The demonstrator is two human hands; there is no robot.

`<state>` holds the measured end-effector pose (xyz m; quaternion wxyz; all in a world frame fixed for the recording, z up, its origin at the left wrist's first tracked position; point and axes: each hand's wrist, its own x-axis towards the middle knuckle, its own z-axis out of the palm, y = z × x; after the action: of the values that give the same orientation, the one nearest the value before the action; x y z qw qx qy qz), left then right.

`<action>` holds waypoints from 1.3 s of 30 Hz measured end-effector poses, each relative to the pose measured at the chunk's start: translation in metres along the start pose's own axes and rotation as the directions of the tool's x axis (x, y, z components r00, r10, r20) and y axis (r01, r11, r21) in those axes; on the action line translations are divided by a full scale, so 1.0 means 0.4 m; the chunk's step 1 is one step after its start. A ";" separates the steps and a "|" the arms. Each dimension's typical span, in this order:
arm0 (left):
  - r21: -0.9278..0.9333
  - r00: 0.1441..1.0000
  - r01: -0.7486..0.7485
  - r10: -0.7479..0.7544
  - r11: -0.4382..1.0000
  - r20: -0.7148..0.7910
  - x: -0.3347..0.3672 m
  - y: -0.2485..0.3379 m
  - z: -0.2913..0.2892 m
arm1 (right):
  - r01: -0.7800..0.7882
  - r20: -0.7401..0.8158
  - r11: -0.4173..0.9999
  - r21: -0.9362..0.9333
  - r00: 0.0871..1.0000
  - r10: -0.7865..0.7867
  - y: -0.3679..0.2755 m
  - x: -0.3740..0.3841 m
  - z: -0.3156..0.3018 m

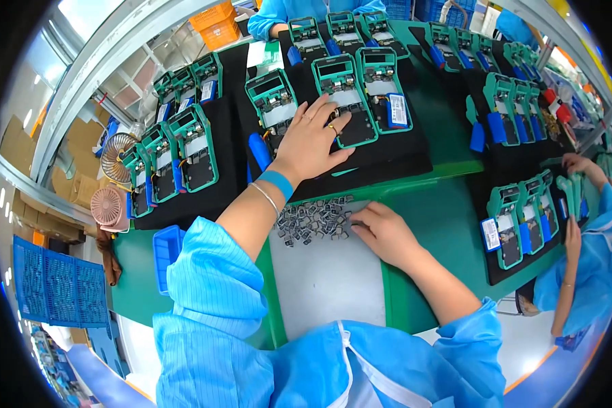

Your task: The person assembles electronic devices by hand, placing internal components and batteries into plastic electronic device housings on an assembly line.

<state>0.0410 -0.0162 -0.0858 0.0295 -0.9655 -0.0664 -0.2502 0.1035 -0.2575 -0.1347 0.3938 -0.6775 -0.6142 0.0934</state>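
Observation:
My left hand (311, 139) lies open with its fingers apart over a green-framed handheld device housing (350, 92) on the black mat, covering part of its lower half. Circuit parts show inside the housing. To the left of that hand stands another such housing (270, 95), with a blue battery pack (258, 151) near its lower end. My right hand (387, 234) is bent, thumb and fingertips close together, at the right edge of a pile of small dark square pieces (313, 221). What its fingertips hold, if anything, is too small to make out. The pile sits on a pale grey sheet (330, 285).
Several similar housings (194, 146) rest on black mats to the left, far side and right. A blue bin (168, 251) and a small pink fan (109, 207) stand at left. Co-workers' hands are at the far side and at right, beside housings (506, 228).

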 end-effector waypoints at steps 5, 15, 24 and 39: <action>-0.044 1.000 -0.004 0.005 0.999 0.008 -0.004 0.010 -0.009 | 0.115 0.032 0.990 -0.077 0.993 -0.112 0.011 -0.008 0.002; 0.009 0.998 -0.070 0.070 0.998 -0.006 -0.011 -0.008 -0.047 | 0.152 -0.005 0.953 -0.263 0.987 -0.159 0.017 -0.016 0.000; -0.095 0.996 -0.088 0.088 0.992 -0.010 0.057 0.055 -0.086 | 0.233 0.097 0.892 -0.386 0.972 -0.212 0.000 -0.036 0.001; -0.282 0.983 -0.153 0.176 0.947 0.058 0.195 0.099 0.028 | 0.630 0.508 0.678 -0.378 0.754 -0.417 -0.013 0.032 -0.046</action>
<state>0.1194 -0.0456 -0.0584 -0.0876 -0.9718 0.0486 -0.2137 0.1135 -0.2540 -0.1145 0.0749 -0.5168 -0.8501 -0.0688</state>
